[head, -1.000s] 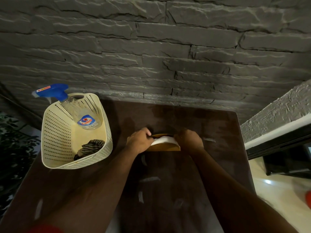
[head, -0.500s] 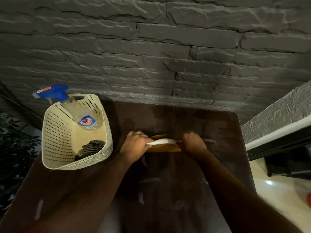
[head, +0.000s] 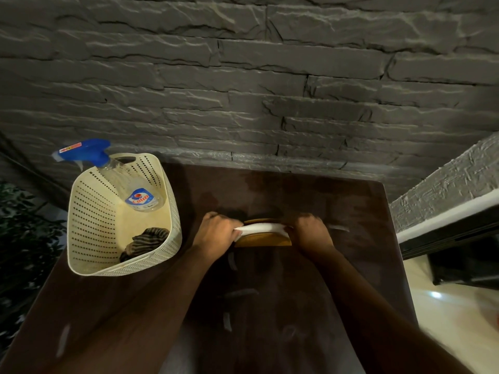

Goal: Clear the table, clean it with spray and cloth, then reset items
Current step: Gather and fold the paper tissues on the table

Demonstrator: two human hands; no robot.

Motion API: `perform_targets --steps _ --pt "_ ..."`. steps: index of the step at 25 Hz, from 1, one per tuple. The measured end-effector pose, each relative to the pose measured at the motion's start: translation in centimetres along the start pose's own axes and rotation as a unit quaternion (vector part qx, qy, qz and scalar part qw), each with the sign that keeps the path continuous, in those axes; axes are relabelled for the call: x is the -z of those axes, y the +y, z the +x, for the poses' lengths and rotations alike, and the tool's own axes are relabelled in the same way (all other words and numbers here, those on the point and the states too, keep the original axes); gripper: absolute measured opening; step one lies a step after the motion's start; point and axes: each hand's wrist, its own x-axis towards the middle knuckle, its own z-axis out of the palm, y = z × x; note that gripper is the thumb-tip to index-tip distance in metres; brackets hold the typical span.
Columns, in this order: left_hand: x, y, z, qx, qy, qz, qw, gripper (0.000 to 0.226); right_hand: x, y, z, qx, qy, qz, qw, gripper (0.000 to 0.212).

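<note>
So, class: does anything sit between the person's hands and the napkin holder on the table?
Nothing visible does. The left hand and right hand already grip the two ends of the wooden napkin holder with its white napkins. The basket stands off to the left, apart from them.

A table [head: 270, 190] stands against a stone wall [head: 243, 90]. A basket [head: 89, 228] sits on its left part, holding a spray bottle [head: 127, 182] leaned into the far corner and a cloth [head: 147, 240] at the near end. A napkin holder [head: 263, 238] with napkins [head: 262, 227] stands mid-table, between the left hand [head: 214, 233] and right hand [head: 313, 233].
</note>
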Motion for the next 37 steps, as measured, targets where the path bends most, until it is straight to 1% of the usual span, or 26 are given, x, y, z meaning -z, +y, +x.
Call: perform_targets --steps 2,3,6,8,10,12,13,14,16,18,22,26,31,35,37 --pt "0.0 0.0 0.1 0.009 -0.009 -0.013 1.000 0.033 -0.2 0.1 -0.2 -0.009 -0.033 0.003 0.999 0.032" --pt "-0.1 0.0 0.0 0.014 -0.007 -0.021 1.000 0.042 -0.2 0.1 -0.3 -0.018 -0.034 0.012 0.999 0.034" --pt "-0.2 0.0 -0.4 0.029 -0.031 -0.057 0.997 0.084 0.7 0.6 -0.5 -0.048 0.002 0.032 0.998 0.045" --pt "-0.2 0.3 -0.2 0.025 -0.054 -0.049 0.997 0.094 1.3 0.5 -0.6 -0.053 -0.001 0.035 0.998 0.055" --pt "-0.5 0.8 0.2 0.017 -0.063 -0.020 0.998 0.093 1.4 -0.2 -0.4 -0.043 -0.034 0.028 0.998 0.067" --pt "-0.9 1.3 0.5 0.026 -0.066 -0.006 0.997 0.083 0.8 -1.0 0.0 -0.036 -0.077 0.009 0.996 0.076" --pt "-1.2 1.5 0.5 0.033 -0.062 -0.003 0.998 0.076 0.4 -1.4 0.1 -0.039 -0.095 0.001 0.995 0.076" --pt "-1.4 1.7 0.4 0.041 -0.052 0.001 0.998 0.068 0.2 -1.8 0.2 -0.043 -0.101 -0.004 0.994 0.071" --pt "-1.8 2.1 -0.2 0.057 -0.030 0.009 0.998 0.056 0.0 -2.3 0.1 -0.043 -0.077 -0.020 0.996 0.056" --pt "-1.9 2.4 -1.3 0.067 -0.011 0.006 0.998 0.051 0.3 -2.6 -0.5 -0.034 -0.059 -0.033 0.997 0.048" --pt "-0.7 2.7 -4.2 0.085 -0.001 0.002 0.996 0.050 1.4 -3.6 -2.5 0.002 -0.060 -0.047 0.997 0.051" --pt "1.2 2.1 -9.3 0.125 0.025 0.006 0.992 0.052 2.3 -6.7 -4.2 0.057 -0.055 -0.056 0.995 0.048" --pt "2.6 -0.4 -17.8 0.199 0.050 -0.019 0.979 0.048 1.8 -13.7 -5.9 0.144 -0.066 -0.066 0.985 0.047" --pt "2.2 -4.5 -27.4 0.279 0.068 -0.038 0.957 0.045 -1.3 -22.6 -8.4 0.250 -0.079 -0.079 0.962 0.043" --pt "1.4 -6.6 -33.7 0.331 0.064 -0.048 0.940 0.044 -3.8 -28.2 -10.6 0.287 -0.105 -0.087 0.948 0.047"
